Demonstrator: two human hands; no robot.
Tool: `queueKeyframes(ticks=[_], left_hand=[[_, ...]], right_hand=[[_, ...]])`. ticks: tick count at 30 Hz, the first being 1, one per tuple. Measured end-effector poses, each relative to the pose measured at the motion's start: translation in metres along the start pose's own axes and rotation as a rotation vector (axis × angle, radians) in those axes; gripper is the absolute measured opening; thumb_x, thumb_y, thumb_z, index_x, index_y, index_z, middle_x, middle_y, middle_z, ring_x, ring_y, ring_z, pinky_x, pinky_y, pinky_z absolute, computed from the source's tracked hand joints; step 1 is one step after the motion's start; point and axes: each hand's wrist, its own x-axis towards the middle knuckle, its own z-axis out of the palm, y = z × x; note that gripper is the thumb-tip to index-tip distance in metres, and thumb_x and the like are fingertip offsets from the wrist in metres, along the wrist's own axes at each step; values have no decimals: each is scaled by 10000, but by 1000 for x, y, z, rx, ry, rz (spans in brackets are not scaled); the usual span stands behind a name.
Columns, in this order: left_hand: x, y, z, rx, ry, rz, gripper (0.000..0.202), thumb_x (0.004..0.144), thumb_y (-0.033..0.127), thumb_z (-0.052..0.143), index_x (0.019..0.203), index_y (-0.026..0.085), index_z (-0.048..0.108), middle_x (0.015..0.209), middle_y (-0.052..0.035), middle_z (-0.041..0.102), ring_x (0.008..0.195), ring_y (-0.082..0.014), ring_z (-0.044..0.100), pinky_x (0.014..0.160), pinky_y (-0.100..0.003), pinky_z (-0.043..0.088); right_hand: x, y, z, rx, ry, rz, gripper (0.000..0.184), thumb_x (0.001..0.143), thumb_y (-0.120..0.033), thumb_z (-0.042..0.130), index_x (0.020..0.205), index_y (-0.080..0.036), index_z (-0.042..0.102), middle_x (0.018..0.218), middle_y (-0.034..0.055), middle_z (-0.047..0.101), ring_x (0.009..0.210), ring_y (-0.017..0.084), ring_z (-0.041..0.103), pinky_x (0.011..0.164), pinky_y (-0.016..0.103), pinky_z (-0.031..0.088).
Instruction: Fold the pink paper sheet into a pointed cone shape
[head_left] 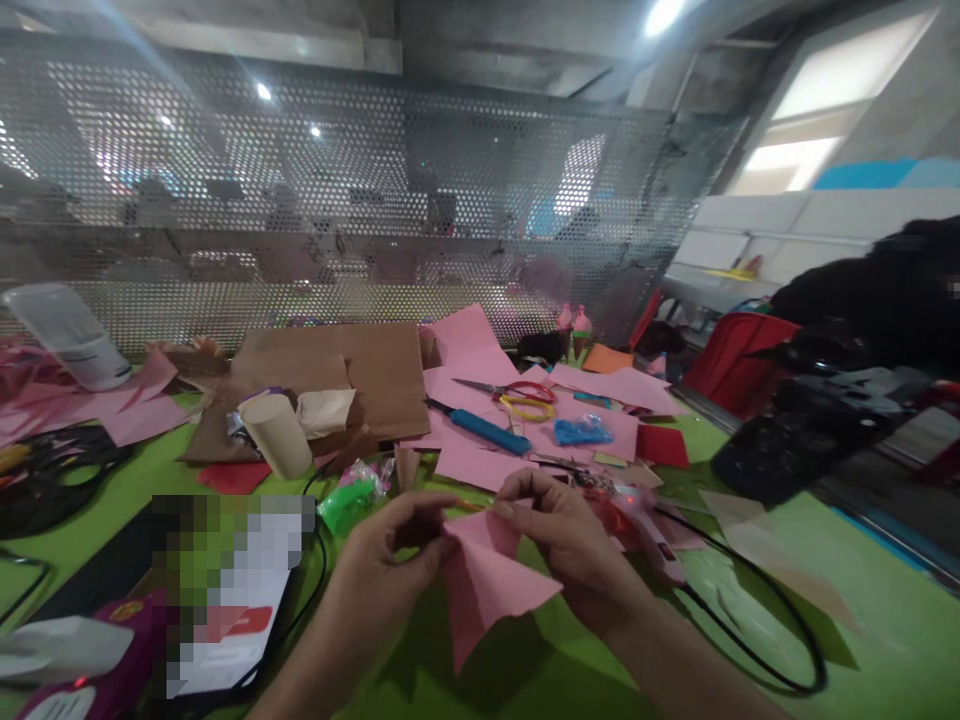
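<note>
A creased piece of pink paper (487, 580) hangs between my hands above the green table, its lower edge uneven and its corners pointing down and right. My left hand (397, 550) pinches its upper left edge between thumb and fingers. On the other side, my right hand (551, 525) grips the upper right edge, thumb against fingertips. A thin yellowish strip (471, 505) shows along the top between the two hands; I cannot tell what it is. Just beyond my left hand lies a bright green plastic wrapper (351, 500). Right of my right hand rests a pink glue gun (652, 535) with a black cord.
Scissors (517, 395), a blue utility knife (480, 428) and pink sheets (469, 350) lie ahead. A cardboard tube (277, 437) stands by brown cardboard (382, 375). At left are a phone (232, 600) and a purple device (112, 655). A perforated metal screen (337, 200) borders the table's back.
</note>
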Motion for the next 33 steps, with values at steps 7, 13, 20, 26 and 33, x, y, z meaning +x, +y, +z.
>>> queueKeyframes(ticks=[7, 13, 20, 26, 33], left_hand=[[3, -7, 3, -174, -135, -156, 182, 824, 291, 641, 932, 169, 722, 874, -58, 714, 856, -191, 636, 771, -279, 481], [2, -4, 3, -13, -92, -113, 185, 839, 253, 595, 922, 190, 748, 883, -44, 734, 835, -196, 637, 750, -275, 463], [0, 2, 3, 174, -120, -24, 216, 850, 194, 560, 904, 230, 766, 873, -12, 743, 828, -191, 648, 761, -267, 460], [-2, 5, 3, 116, -150, -77, 216, 888, 284, 562, 946, 221, 760, 869, -18, 723, 828, -193, 628, 734, -261, 448], [0, 5, 6, 38, -150, -127, 225, 873, 336, 595, 917, 182, 753, 861, -40, 722, 808, -197, 610, 717, -267, 436]], right_hand=[[-1, -1, 2, -97, 21, -87, 206, 707, -278, 796, 764, -191, 618, 675, -29, 588, 598, 112, 504, 593, 249, 379], [-5, -15, 2, -653, -48, -376, 76, 799, -279, 700, 795, -204, 696, 874, 40, 652, 880, 204, 579, 792, 326, 423], [-7, -15, 7, -808, -133, -345, 75, 811, -269, 706, 779, -203, 691, 805, 22, 664, 794, 179, 598, 704, 284, 438], [-10, -17, 11, -815, -104, -290, 133, 803, -265, 702, 722, -191, 626, 744, 2, 633, 709, 158, 570, 640, 261, 422], [-9, -12, 12, -897, -79, -465, 162, 832, -298, 685, 721, -200, 619, 717, 0, 614, 695, 158, 560, 629, 263, 411]])
